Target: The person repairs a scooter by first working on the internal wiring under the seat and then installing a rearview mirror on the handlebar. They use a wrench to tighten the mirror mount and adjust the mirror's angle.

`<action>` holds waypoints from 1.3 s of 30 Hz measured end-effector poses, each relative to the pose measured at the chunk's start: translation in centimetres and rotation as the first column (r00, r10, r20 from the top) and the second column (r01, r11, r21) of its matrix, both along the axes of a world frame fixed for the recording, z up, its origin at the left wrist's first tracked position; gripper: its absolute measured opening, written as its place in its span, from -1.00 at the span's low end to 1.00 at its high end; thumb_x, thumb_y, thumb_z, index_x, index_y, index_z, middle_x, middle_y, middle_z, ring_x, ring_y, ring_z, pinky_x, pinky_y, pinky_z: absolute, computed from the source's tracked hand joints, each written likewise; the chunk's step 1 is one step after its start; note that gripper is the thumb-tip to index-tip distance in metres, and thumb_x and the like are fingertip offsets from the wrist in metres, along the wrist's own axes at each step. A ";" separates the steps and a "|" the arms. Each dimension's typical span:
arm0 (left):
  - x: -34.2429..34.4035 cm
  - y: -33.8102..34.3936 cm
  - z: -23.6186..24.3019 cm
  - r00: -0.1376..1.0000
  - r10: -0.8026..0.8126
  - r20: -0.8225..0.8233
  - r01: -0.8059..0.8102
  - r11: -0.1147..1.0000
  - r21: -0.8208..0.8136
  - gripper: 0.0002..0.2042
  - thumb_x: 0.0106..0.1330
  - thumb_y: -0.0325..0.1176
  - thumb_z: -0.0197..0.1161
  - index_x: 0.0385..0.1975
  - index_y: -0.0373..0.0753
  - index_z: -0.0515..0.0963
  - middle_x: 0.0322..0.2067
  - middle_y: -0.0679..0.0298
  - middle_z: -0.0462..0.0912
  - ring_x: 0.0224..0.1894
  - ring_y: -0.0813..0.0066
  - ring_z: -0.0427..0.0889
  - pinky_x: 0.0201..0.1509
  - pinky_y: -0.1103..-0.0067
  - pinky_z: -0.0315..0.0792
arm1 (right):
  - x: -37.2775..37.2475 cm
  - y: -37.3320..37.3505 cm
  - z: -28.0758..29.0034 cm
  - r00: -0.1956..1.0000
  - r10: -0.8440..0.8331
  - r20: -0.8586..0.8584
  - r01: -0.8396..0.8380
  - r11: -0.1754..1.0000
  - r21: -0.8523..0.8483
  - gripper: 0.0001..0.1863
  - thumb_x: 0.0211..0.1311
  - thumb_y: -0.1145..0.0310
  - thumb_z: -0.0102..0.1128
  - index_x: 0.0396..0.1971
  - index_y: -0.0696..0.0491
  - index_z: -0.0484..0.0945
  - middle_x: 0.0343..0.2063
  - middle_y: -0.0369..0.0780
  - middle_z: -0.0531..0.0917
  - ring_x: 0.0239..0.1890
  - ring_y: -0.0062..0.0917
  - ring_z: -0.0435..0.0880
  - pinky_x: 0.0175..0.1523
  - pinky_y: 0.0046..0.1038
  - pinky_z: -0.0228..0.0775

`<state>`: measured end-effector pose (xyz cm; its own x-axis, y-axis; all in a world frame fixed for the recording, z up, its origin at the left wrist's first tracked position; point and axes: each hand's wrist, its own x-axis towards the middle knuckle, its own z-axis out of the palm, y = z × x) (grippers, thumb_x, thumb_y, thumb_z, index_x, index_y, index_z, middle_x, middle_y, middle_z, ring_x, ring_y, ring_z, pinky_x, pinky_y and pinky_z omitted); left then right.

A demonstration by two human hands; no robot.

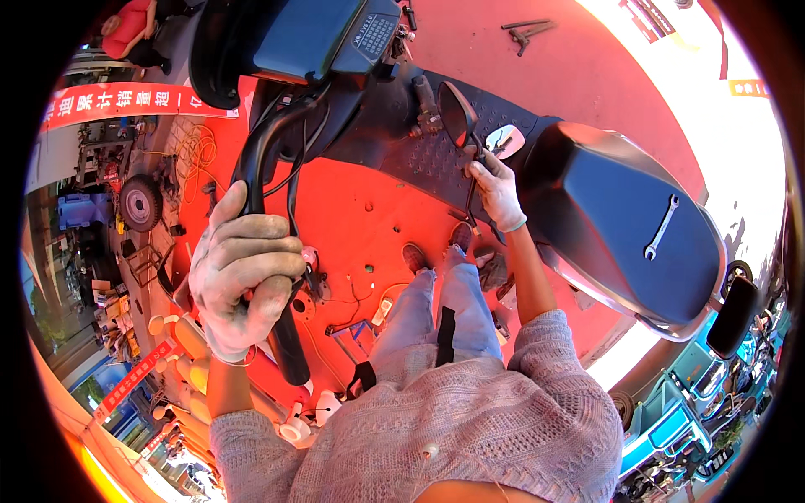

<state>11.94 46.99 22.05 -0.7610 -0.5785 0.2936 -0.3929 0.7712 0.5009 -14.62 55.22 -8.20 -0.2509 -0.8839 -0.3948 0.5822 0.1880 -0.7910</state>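
Observation:
My left hand (243, 272), in a pale work glove, is wrapped round the black handlebar (258, 155) of an electric scooter. The black end of the bar (289, 356) sticks out below my fist. Over the footboard (386, 159), my right hand (498, 191), also gloved, is closed on the stem of a black rear-view mirror (457, 113). Beside that hand, a second mirror (504, 141) shows its bright glass. A dark, drill-like tool (426, 102) lies on the footboard. On the black seat (612, 210) rests an open-ended wrench (662, 227).
Red flooring (352, 226) surrounds the scooter, with cables and small parts scattered on it. A wheel (140, 202) and an orange cord (197, 155) are at the left. Teal scooters (679, 411) stand at lower right. Another person (134, 33) is at upper left.

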 end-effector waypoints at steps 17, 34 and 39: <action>-8.6 -0.9 3.5 0.862 -0.040 -0.506 0.482 0.376 0.791 -0.25 0.22 0.30 -0.03 0.02 -0.40 0.37 -0.09 0.09 0.52 -0.01 0.37 0.51 0.15 0.47 0.36 | 3.6 3.1 29.8 0.789 0.608 0.086 -0.281 0.482 -0.830 -0.42 0.19 0.17 0.21 0.15 0.07 0.28 -0.67 -0.34 0.30 -0.70 -0.71 0.25 -0.66 -0.74 0.09; 2.8 -0.9 11.8 0.641 0.053 -0.766 0.184 0.958 0.220 -0.56 0.19 -0.27 0.30 0.02 -0.37 0.44 -0.13 0.21 0.60 -0.10 0.56 0.53 0.00 0.61 0.40 | 12.6 -0.6 34.1 0.741 0.211 -0.637 -0.550 0.736 -0.396 -0.59 0.29 0.17 0.06 -0.08 0.23 0.47 -0.42 -0.26 0.58 -0.45 -0.69 0.42 -0.32 -0.63 0.27; 3.7 -2.3 12.5 0.630 0.066 -0.774 0.114 0.978 0.177 -0.59 0.19 -0.25 0.30 -0.02 -0.36 0.48 -0.13 0.22 0.60 -0.10 0.54 0.54 0.00 0.60 0.41 | 13.2 -1.7 35.9 0.665 0.116 -0.738 -0.534 0.764 -0.361 -0.55 0.29 0.09 0.08 -0.12 0.23 0.48 -0.39 -0.24 0.64 -0.32 -0.64 0.59 -0.19 -0.60 0.38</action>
<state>15.62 44.64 34.53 -0.3202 -0.6747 0.6650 0.2254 0.6276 0.7452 -1.45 53.49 27.69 0.0993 -0.9550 0.2794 -0.1267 -0.2906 -0.9484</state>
